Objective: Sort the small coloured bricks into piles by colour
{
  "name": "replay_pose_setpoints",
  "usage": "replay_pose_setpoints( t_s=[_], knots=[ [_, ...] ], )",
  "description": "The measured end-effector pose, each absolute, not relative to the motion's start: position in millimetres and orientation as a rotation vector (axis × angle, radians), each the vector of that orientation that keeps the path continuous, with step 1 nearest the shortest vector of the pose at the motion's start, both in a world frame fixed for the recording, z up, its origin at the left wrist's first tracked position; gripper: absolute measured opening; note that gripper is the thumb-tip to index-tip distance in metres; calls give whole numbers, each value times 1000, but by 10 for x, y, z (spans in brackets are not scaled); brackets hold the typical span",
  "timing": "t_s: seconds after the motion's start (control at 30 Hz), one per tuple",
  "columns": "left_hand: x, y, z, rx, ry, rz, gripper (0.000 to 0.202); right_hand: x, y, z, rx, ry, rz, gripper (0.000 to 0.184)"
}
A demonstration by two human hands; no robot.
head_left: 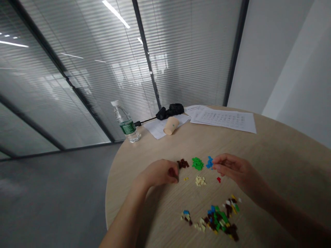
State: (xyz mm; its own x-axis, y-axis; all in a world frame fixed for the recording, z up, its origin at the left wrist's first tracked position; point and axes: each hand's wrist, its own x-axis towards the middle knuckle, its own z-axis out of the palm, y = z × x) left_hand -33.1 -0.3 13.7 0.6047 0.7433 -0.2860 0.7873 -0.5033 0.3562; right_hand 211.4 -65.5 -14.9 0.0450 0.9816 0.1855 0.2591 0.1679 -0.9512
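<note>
My left hand (162, 171) is at the left edge of a small pile of dark brown toy bricks (183, 163). Its fingers are curled toward the thumb, and their tips are partly hidden. At the blue bricks (209, 162), my right hand (231, 166) has thumb and fingertips close together; whatever lies between them is too small to make out. Green bricks (198, 164) form a pile between the hands. Nearer me lie cream bricks (200, 181), a few yellow pieces (186, 179) and red pieces (218, 179).
A mixed heap of bricks (219, 220) lies at the table's near side, with a smaller mixed group (186, 217) to its left. Farther back are a water bottle (128, 127), a tipped paper cup (171, 126), a black object (172, 110) and printed sheets (224, 119) on the round table (150, 151).
</note>
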Motion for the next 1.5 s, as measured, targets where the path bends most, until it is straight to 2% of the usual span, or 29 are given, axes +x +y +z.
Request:
replay_pose_setpoints(
  t_s=[0.5, 0.97, 1.5],
  knots=[
    [-346, 43, 43, 2458, 1171, 9, 14, 2126, -642, -203, -1265, -1361, 987, 18],
    [-257, 180, -69, 2468, 1377, 446, 15, 2114, -650, -181, -1269, -1404, 980, 18],
    [-248, 217, -135, 2514, 1369, 359, 13, 2121, -639, -196, -1250, -1428, 974, 15]
  ],
)
